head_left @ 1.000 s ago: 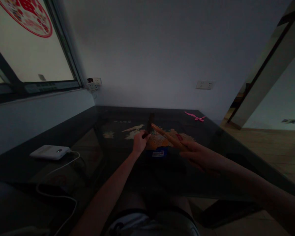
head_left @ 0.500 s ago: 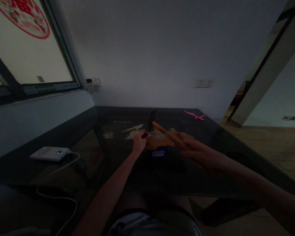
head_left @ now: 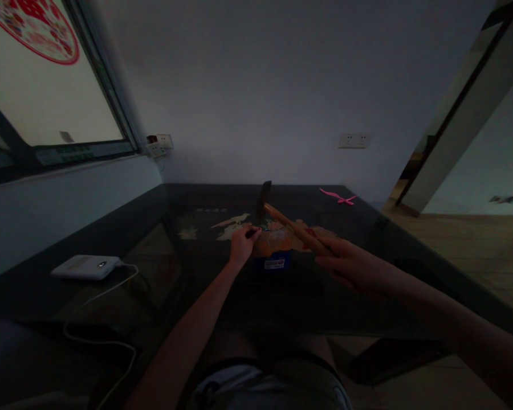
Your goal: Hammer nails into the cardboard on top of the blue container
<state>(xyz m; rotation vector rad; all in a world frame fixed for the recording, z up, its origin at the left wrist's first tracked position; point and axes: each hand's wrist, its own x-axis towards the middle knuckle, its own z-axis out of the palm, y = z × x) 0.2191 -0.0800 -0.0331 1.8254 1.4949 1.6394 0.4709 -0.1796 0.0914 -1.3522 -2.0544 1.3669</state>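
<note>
My right hand is wrapped round the wooden handle of a hammer. Its dark head stands at the far end of the handle, just above and beyond my left fingertips. My left hand is closed in a pinch at the left upper edge of an orange-brown lump with a pale, speckled top. What the pinched fingers hold is too small and dark to make out. The lump sits on a blue box with a white label, in the middle of the dark table.
The glossy dark table carries a printed picture. A white power bank with a white cable lies at the left. Near the back right edge is a pink ribbon. A wall with sockets stands behind.
The hammer head has risen slightly, away from my left fingertips. My left hand keeps its pinch in nearly the same place. The view has shifted a little.
</note>
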